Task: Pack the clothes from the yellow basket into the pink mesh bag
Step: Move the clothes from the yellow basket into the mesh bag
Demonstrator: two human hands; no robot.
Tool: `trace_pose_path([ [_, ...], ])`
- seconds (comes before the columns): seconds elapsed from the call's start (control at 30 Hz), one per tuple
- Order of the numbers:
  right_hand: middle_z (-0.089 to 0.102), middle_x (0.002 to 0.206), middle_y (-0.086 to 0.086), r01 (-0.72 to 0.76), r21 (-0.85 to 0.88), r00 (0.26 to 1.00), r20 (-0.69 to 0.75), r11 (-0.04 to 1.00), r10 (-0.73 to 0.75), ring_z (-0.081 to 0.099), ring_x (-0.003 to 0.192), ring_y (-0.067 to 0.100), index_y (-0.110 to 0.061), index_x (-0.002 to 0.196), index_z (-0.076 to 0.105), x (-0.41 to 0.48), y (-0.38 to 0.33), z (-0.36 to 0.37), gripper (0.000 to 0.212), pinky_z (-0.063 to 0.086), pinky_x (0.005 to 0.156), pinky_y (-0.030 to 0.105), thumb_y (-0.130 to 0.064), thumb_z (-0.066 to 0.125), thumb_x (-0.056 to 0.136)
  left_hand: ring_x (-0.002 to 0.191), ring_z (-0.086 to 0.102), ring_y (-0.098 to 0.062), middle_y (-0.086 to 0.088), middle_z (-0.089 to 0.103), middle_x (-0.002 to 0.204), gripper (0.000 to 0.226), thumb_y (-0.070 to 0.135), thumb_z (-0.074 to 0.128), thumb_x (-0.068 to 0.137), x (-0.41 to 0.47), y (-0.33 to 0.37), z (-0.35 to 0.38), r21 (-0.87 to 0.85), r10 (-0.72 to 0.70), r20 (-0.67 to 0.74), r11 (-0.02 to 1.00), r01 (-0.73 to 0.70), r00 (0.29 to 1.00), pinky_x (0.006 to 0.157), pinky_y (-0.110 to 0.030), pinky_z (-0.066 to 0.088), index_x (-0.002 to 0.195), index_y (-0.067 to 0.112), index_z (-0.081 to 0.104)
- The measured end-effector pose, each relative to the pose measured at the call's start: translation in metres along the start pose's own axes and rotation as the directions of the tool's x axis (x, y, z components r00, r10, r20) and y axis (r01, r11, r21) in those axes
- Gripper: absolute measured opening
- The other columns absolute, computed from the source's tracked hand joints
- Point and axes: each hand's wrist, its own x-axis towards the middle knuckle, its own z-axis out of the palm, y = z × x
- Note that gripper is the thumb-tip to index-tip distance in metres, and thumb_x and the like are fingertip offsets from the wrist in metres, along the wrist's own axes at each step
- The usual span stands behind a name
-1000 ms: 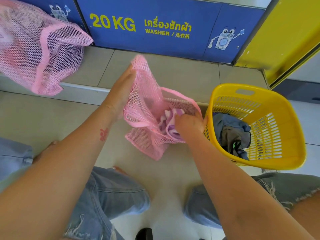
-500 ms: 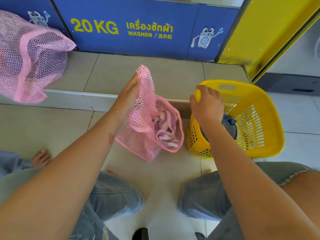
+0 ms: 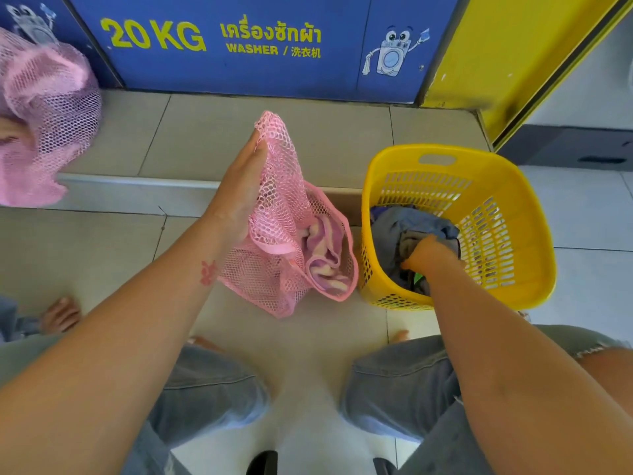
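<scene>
My left hand (image 3: 241,190) holds up the pink mesh bag (image 3: 281,214) by its upper edge, mouth turned to the right. A purple and cream cloth (image 3: 323,258) lies inside the bag. To its right stands the yellow basket (image 3: 513,207) on the tiled floor, with grey and blue clothes (image 3: 400,228) in it. My right hand (image 3: 428,253) is down in the basket, fingers closed on a grey garment (image 3: 414,240). Its fingertips are buried in the fabric.
A second pink mesh bag (image 3: 44,114) sits on the raised step at the far left, with someone's hand on it. A bare foot (image 3: 61,315) shows at the left. Blue washer panels (image 3: 239,42) and a yellow wall (image 3: 520,46) stand behind. My knees are below.
My right hand left the bag's mouth, passed over the basket rim and went down into the basket onto the clothes. The left hand kept hold of the bag.
</scene>
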Motion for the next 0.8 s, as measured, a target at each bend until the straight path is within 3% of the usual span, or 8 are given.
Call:
trace_pose_path([
  [0.07, 0.055, 0.119, 0.016, 0.017, 0.069, 0.998, -0.062, 0.997, -0.012, 0.05, 0.111, 0.035, -0.007, 0.117, 0.059, -0.008, 0.001, -0.004, 0.029, 0.038, 0.098, 0.049, -0.027, 0.046, 0.099, 0.145, 0.039, -0.019, 0.007, 0.035, 0.161, 0.054, 0.051, 0.041, 0.102, 0.0, 0.0, -0.004, 0.0, -0.015, -0.005, 1.0, 0.015, 1.0, 0.119, -0.051, 0.031, 0.154, 0.04, 0.03],
  [0.13, 0.059, 0.109, 0.02, 0.093, 0.249, 0.983, -0.177, 0.964, -0.049, 0.053, 0.102, 0.037, -0.005, 0.097, 0.06, -0.012, 0.002, -0.012, 0.021, 0.041, 0.097, 0.049, -0.021, 0.048, 0.096, 0.145, 0.04, -0.021, 0.006, 0.036, 0.161, 0.056, 0.055, 0.042, 0.099, -0.001, 0.0, -0.008, 0.002, -0.025, -0.011, 1.0, 0.025, 1.0, 0.118, -0.053, 0.032, 0.152, 0.043, 0.031],
  [0.27, 0.055, 0.122, 0.025, 0.332, 0.415, 0.882, -0.455, 0.847, -0.123, 0.048, 0.118, 0.043, -0.009, 0.118, 0.058, -0.036, -0.014, -0.047, 0.042, 0.041, 0.095, 0.053, -0.038, 0.051, 0.089, 0.142, 0.044, -0.02, 0.004, 0.04, 0.159, 0.05, 0.047, 0.04, 0.104, -0.004, 0.001, -0.013, -0.043, -0.009, -0.031, 0.999, 0.008, 0.999, 0.118, -0.05, 0.035, 0.153, 0.039, 0.032],
  [0.33, 0.058, 0.112, 0.02, 0.491, 0.561, 0.829, -0.536, 0.666, -0.16, 0.054, 0.109, 0.038, -0.012, 0.107, 0.058, -0.059, -0.027, -0.07, 0.029, 0.044, 0.088, 0.049, -0.033, 0.053, 0.088, 0.141, 0.045, -0.019, 0.005, 0.042, 0.158, 0.05, 0.046, 0.041, 0.104, -0.007, 0.004, -0.015, -0.042, 0.004, -0.029, 0.999, -0.005, 1.0, 0.118, -0.049, 0.035, 0.152, 0.038, 0.034],
  [0.43, 0.063, 0.099, 0.006, 0.568, 0.781, 0.823, -0.532, 0.258, -0.202, 0.062, 0.099, 0.029, -0.032, 0.091, 0.055, -0.104, -0.048, -0.105, 0.008, 0.053, 0.087, 0.052, -0.028, 0.055, 0.084, 0.135, 0.05, -0.017, 0.007, 0.046, 0.154, 0.047, 0.044, 0.042, 0.104, -0.012, 0.011, -0.02, -0.068, -0.007, -0.045, 0.998, 0.004, 0.999, 0.115, -0.047, 0.039, 0.151, 0.04, 0.037],
  [0.6, 0.061, 0.108, 0.022, 0.629, 0.777, 0.737, -0.59, 0.016, -0.33, 0.06, 0.105, 0.039, -0.023, 0.093, 0.056, -0.149, -0.077, -0.121, 0.011, 0.054, 0.085, 0.058, -0.016, 0.058, 0.085, 0.108, 0.061, -0.004, 0.012, 0.055, 0.136, 0.043, 0.036, 0.037, 0.108, -0.015, 0.016, -0.029, -0.085, 0.004, -0.05, 0.996, -0.008, 0.999, 0.09, -0.026, 0.053, 0.151, 0.037, 0.037],
  [0.67, 0.065, 0.105, 0.016, 0.595, 0.804, 0.746, -0.554, -0.005, -0.368, 0.064, 0.102, 0.034, -0.029, 0.089, 0.056, -0.151, -0.092, -0.105, 0.014, 0.055, 0.086, 0.055, -0.017, 0.059, 0.084, 0.123, 0.058, -0.01, 0.01, 0.052, 0.145, 0.044, 0.036, 0.037, 0.107, -0.014, 0.017, -0.035, -0.076, 0.026, -0.041, 0.997, -0.029, 0.999, 0.107, -0.036, 0.047, 0.152, 0.035, 0.037],
  [0.8, 0.067, 0.105, 0.012, 0.465, 0.87, 0.832, -0.367, 0.164, -0.416, 0.065, 0.1, 0.032, -0.023, 0.1, 0.056, -0.136, -0.125, -0.047, 0.021, 0.054, 0.088, 0.051, -0.025, 0.061, 0.08, 0.143, 0.042, -0.015, 0.008, 0.042, 0.158, 0.054, 0.045, 0.045, 0.1, -0.011, 0.016, -0.041, -0.078, 0.013, -0.045, 0.997, -0.017, 0.999, 0.122, -0.047, 0.029, 0.152, 0.036, 0.035],
])
